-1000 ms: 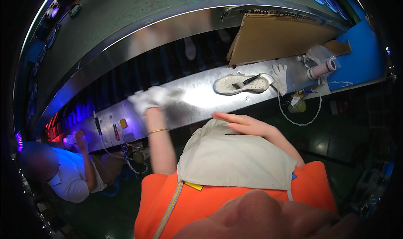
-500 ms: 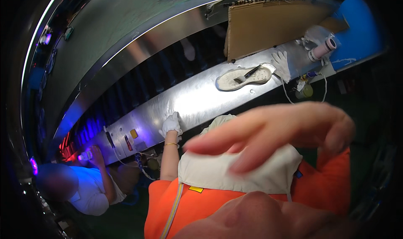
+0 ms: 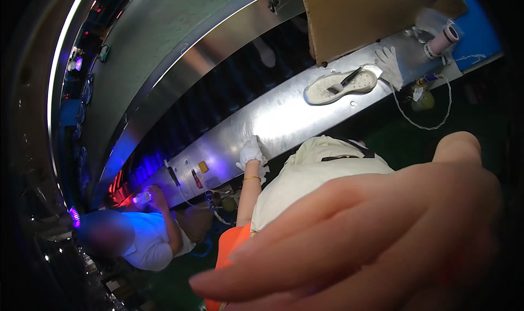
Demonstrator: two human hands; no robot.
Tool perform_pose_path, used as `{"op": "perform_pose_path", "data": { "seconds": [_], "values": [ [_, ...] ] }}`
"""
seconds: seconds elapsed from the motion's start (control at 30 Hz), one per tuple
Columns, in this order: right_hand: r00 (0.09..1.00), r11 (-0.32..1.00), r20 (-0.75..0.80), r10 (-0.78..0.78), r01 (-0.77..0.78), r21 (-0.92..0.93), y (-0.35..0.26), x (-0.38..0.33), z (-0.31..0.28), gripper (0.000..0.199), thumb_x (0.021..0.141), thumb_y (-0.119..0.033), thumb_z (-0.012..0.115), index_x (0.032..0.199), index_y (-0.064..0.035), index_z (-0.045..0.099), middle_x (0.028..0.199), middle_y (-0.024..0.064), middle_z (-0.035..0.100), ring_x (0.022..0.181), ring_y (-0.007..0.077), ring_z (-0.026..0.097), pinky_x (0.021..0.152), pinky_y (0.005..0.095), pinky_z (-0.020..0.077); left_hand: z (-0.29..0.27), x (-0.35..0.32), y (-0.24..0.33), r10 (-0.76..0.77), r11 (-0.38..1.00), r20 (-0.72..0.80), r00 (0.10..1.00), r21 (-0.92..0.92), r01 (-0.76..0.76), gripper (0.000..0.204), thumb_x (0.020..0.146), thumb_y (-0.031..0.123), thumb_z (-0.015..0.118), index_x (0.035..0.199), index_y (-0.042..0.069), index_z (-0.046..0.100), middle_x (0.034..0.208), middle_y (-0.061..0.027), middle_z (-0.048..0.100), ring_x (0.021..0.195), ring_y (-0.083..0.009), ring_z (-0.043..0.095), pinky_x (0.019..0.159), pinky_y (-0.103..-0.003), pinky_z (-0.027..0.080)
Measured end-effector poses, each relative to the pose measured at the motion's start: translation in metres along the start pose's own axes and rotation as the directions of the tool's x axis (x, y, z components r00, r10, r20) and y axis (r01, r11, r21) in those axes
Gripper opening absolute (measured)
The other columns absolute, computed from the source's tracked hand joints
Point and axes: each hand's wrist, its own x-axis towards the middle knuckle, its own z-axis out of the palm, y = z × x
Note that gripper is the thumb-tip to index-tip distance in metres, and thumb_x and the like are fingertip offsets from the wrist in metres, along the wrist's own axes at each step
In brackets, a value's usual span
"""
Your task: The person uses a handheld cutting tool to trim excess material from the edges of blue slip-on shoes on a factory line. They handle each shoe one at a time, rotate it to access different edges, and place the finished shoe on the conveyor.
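My bare right hand (image 3: pixel 376 229) is large and blurred, close in front of me. Its fingers stretch toward the left, and nothing shows between them. My left hand (image 3: pixel 251 153) wears a white glove and rests at the near edge of the metal bench (image 3: pixel 281 120); its fingers look curled in, with no object visible in them. Right of that hand, a cream shoe sole (image 3: pixel 319 92) lies flat on the bench. A brush with a dark handle (image 3: pixel 349 77) lies across the sole. Beside the sole's right end is an unworn white glove (image 3: pixel 388 65).
A conveyor belt (image 3: pixel 164 32) runs behind the bench. A cardboard sheet (image 3: pixel 365 21) stands at the back, near a pink tumbler (image 3: pixel 442 40). Left are a red-handled tool (image 3: pixel 196 179), a yellow block (image 3: pixel 203 167) and a co-worker (image 3: pixel 147 240) holding something pale.
My right hand has come closer and lower, covering more of my clothing. The bench has shifted rightward in view. My left hand stays at the bench edge.
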Motion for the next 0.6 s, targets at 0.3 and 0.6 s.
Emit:
{"op": "perform_pose_path", "data": {
  "seconds": [0.3, 0.6],
  "values": [
    [0.997, 0.998, -0.03, -0.066, 0.067, 0.021, 0.003, -0.004, 0.004, 0.078, 0.09, -0.064, 0.038, 0.137, -0.0018, 0.03, 0.142, 0.0295, 0.034, 0.112, 0.0379, 0.057, 0.101, 0.0474, 0.0395, 0.002, -0.002, -0.001, -0.022, 0.995, 0.001, 1.0, -0.093, 0.022, 0.059, 0.095, 0.047, 0.023, 0.096, 0.008, 0.066, 0.113, -0.0187, 0.062, 0.108, -0.0357, 0.056, 0.097, -0.041, 0.039],
    [0.992, 0.989, -0.001, -0.123, 0.122, 0.081, 0.014, 0.0, 0.004, 0.075, 0.091, -0.063, 0.038, 0.134, -0.0024, 0.033, 0.141, 0.0299, 0.036, 0.113, 0.0382, 0.057, 0.101, 0.0478, 0.0391, 0.035, 0.016, -0.029, -0.059, 0.994, -0.068, 0.996, -0.1, 0.052, 0.06, 0.094, 0.047, 0.023, 0.1, 0.004, 0.065, 0.112, -0.0193, 0.063, 0.107, -0.0349, 0.057, 0.096, -0.041, 0.039]
  ]
}}
